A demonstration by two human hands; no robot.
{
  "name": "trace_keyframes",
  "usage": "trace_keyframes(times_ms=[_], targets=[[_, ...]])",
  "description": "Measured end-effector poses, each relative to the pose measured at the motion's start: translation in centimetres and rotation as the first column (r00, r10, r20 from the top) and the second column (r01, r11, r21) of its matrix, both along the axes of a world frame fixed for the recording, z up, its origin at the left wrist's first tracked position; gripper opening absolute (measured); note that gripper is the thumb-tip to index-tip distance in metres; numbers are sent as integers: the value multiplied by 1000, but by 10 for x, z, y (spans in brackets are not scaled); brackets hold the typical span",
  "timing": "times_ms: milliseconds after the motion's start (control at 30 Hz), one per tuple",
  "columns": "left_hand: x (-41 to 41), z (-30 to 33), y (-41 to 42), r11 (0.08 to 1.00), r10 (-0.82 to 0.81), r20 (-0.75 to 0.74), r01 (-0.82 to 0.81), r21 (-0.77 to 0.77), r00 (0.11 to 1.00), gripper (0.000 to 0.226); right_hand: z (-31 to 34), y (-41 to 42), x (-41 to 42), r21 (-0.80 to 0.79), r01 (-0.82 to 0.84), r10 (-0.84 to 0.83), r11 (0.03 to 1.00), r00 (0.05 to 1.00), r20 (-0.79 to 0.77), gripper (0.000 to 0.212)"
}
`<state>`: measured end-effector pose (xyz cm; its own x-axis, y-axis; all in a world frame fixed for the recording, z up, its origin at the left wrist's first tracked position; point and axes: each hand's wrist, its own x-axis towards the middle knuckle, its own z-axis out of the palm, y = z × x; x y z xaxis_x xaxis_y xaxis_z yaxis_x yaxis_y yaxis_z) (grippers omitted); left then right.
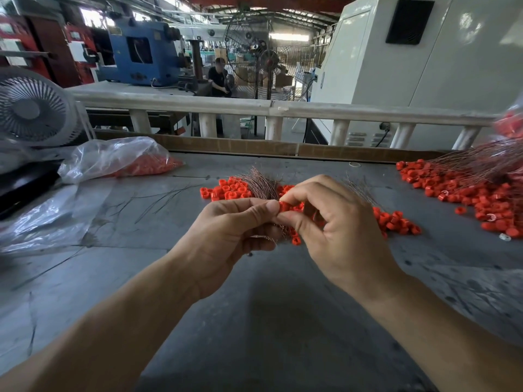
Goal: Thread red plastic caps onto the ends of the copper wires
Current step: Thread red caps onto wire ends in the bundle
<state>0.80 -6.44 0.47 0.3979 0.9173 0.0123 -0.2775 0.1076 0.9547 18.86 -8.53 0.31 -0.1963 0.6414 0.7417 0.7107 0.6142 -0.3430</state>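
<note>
Red cap (283, 206) pinched between both hands' fingers (294, 197); wrists raised

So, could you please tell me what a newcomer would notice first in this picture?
First, the two hands at the centre: the left hand holds a bundle of copper wires while the right hand pinches a red cap at its fingertips. Next, the loose red caps scattered on the grey table behind them, and a larger heap of caps with wires at the right edge.

Red cap (283, 206) at copper wire bundle (261, 185); loose caps (230, 190) behind.
</note>
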Motion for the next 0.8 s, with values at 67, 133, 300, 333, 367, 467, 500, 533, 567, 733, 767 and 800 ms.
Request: trace_keyframes(times_ms=[67, 133, 300, 333, 367, 467, 500, 533, 567, 733, 767, 800], targets=[[0, 0, 0, 1000, -11, -3, 11, -1, 1000, 29, 0, 0, 1, -37, -13, 12, 999, 1000, -23, 11], [0, 0, 1, 1000, -20, -10, 20, 1, 1000, 30, 1, -1, 2, -39, -16, 16, 999, 1000, -10, 11], [0, -1, 1, 1000, -30, -43, 30, 2, 999, 25, 1, -1, 4, -17, -8, 9, 1000, 998, 58, 11], [0, -1, 1, 1000, -30, -53, 31, 3, 998, 24, 1, -1, 3, -17, -2, 4, 1000, 998, 68, 12], [0, -2, 1, 1000, -29, -65, 29, 4, 997, 24, 1, -1, 3, -15, 5, -4, 1000, 997, 78, 12], [0, -3, 1, 1000, -18, -101, 18, 3, 995, 29, 0, -2, 1, 18, 28, -30, 999, 991, 127, 11], [0, -3, 1, 1000, -16, -103, 16, 0, 995, 30, -1, -2, 1, 29, 29, -33, 999, 991, 131, 9], [1, -3, 0, 1000, -14, -101, 14, -2, 995, 30, -2, -2, 1, 39, 28, -32, 999, 992, 121, 7], [1, -3, 0, 1000, -12, -98, 12, -4, 995, 31, -2, -2, 1, 52, 27, -32, 998, 994, 106, 6], [0, -5, 2, 999, -14, -51, 12, -52, 999, 42, -7, 0, -3, 152, 63, -79, 986, 991, 104, 7], [0, -5, 3, 998, -25, -43, 22, -62, 999, 41, -8, 0, -3, 168, 69, -88, 983, 990, 111, 6], [0, -6, 3, 997, -37, -39, 34, -65, 999, 38, -8, 0, -3, 182, 72, -94, 981, 989, 114, 7]])
